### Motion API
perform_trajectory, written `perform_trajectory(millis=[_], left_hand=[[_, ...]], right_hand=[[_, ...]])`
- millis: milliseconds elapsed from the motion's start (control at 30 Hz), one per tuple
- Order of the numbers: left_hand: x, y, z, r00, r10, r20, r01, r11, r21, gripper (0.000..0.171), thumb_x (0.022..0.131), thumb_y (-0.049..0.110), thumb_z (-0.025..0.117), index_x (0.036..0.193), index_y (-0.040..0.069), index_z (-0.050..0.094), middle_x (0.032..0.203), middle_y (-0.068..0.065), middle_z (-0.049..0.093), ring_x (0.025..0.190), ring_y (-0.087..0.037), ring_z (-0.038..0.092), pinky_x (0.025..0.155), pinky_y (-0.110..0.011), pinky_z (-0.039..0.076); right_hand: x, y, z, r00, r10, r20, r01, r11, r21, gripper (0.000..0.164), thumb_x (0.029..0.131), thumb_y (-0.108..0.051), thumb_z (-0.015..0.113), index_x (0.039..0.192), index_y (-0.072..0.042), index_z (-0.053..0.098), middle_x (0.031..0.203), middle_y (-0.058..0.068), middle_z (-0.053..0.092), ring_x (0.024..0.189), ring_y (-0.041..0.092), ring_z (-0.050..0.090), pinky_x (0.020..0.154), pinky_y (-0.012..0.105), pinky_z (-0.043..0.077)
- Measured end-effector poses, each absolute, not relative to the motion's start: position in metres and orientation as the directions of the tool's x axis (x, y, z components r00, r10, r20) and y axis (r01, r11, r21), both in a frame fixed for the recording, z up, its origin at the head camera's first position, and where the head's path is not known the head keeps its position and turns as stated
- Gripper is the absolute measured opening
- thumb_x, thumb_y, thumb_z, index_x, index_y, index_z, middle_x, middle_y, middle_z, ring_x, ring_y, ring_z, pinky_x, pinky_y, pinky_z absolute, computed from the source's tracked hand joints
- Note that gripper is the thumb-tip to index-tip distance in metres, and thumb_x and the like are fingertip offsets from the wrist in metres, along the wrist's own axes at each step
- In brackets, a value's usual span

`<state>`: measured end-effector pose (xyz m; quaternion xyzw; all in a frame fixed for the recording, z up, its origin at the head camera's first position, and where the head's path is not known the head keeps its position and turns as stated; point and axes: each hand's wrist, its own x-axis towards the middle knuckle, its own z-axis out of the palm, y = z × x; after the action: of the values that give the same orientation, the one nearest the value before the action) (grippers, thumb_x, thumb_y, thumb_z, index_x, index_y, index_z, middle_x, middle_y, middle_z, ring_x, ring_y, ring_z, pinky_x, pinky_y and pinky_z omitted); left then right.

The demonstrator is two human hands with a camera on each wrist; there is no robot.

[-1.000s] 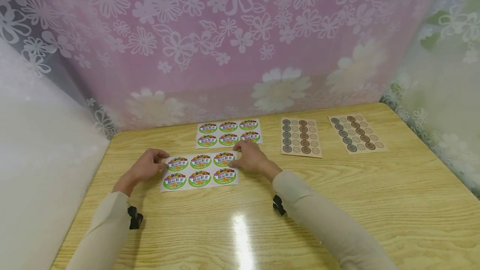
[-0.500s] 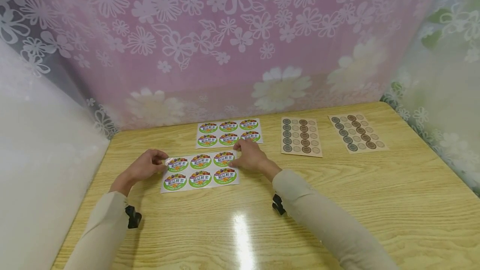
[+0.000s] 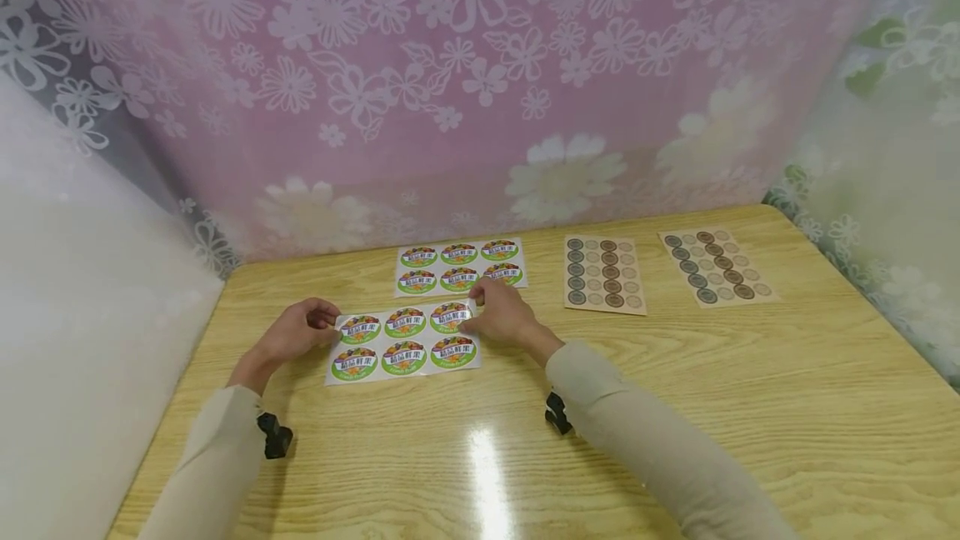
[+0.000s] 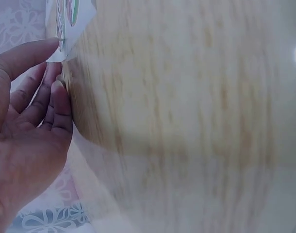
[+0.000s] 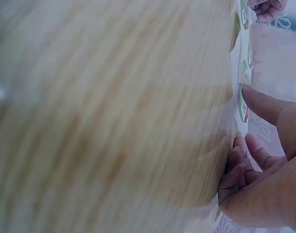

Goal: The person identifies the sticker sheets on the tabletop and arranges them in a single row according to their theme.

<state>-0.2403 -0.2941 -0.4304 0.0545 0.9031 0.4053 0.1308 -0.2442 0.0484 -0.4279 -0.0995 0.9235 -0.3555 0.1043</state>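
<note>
A white sheet of oval fruit stickers (image 3: 405, 344), in two rows with colourful tops and green lower edges, lies between my hands over the left-centre of the table. My left hand (image 3: 296, 330) pinches its upper left corner. In the left wrist view the thumb (image 4: 34, 54) presses on the sheet's face, while the other fingers curl at the edge. At the opposite side my right hand (image 3: 501, 313) pinches the right edge near the top, thumb (image 5: 264, 104) on the stickers. Just behind lies a second matching sticker sheet (image 3: 459, 266), its lower right part overlapped by my right fingers.
Two tan sheets of small round stickers, one upright sheet (image 3: 604, 275) and one slanted sheet (image 3: 717, 267), lie at the back right of the wooden table (image 3: 675, 407). A pink flowered curtain (image 3: 420, 132) hangs behind the table's back edge. Light glares on the tabletop in front.
</note>
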Motion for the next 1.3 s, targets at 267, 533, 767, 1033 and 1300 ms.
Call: perform_trajectory(millis=[267,533,767,1033,1300], left_hand=[[-0.239,-0.293,-0.433,-0.968,0.194,-0.159,0.004,0.644,0.765,0.043,0.091,0.008,0.064,0.129,-0.007,0.048,0.105,-0.018,0.057,0.087,-0.024,0.051,0.066,-0.03,0.045],[-0.235,-0.292,-0.436,-0.98,0.132,-0.146,-0.025,0.653,0.757,0.036,0.097,0.016,0.058,0.129,-0.001,0.057,0.109,-0.016,0.059,0.086,-0.024,0.054,0.065,-0.032,0.045],[-0.231,-0.292,-0.438,-0.987,0.11,-0.115,-0.019,0.632,0.774,0.033,0.096,0.02,0.061,0.123,0.001,0.064,0.111,-0.015,0.063,0.094,-0.026,0.057,0.071,-0.034,0.046],[-0.221,-0.292,-0.436,-0.991,0.108,-0.08,-0.003,0.579,0.816,0.035,0.093,0.023,0.065,0.121,0.002,0.065,0.112,-0.014,0.064,0.098,-0.024,0.06,0.077,-0.033,0.049],[-0.209,-0.292,-0.433,-0.984,0.124,-0.13,-0.076,0.367,0.927,0.041,0.094,0.015,0.063,0.129,-0.004,0.054,0.111,-0.022,0.056,0.089,-0.021,0.065,0.077,-0.037,0.055]], right_hand=[[-0.244,0.048,-0.43,-0.962,-0.239,-0.135,-0.073,0.696,-0.714,0.045,0.082,-0.026,0.078,0.116,-0.008,0.056,0.103,0.003,0.054,0.09,0.019,0.051,0.08,0.036,0.043],[-0.249,0.05,-0.431,-0.955,-0.257,-0.147,-0.049,0.626,-0.778,0.03,0.089,-0.018,0.07,0.115,-0.004,0.062,0.097,0.004,0.056,0.086,0.019,0.049,0.08,0.034,0.043],[-0.251,0.054,-0.431,-0.949,-0.279,-0.146,-0.044,0.578,-0.815,0.016,0.089,-0.015,0.07,0.1,-0.004,0.067,0.093,0.004,0.06,0.083,0.017,0.054,0.076,0.032,0.046],[-0.247,0.061,-0.429,-0.944,-0.313,-0.105,-0.084,0.534,-0.841,0.014,0.088,-0.018,0.071,0.094,-0.005,0.07,0.091,0.004,0.061,0.078,0.016,0.055,0.069,0.03,0.047],[-0.24,0.066,-0.42,-0.911,-0.352,-0.216,0.08,0.365,-0.928,0.021,0.091,-0.019,0.067,0.103,-0.002,0.066,0.085,0.009,0.069,0.068,0.023,0.061,0.061,0.034,0.051]])
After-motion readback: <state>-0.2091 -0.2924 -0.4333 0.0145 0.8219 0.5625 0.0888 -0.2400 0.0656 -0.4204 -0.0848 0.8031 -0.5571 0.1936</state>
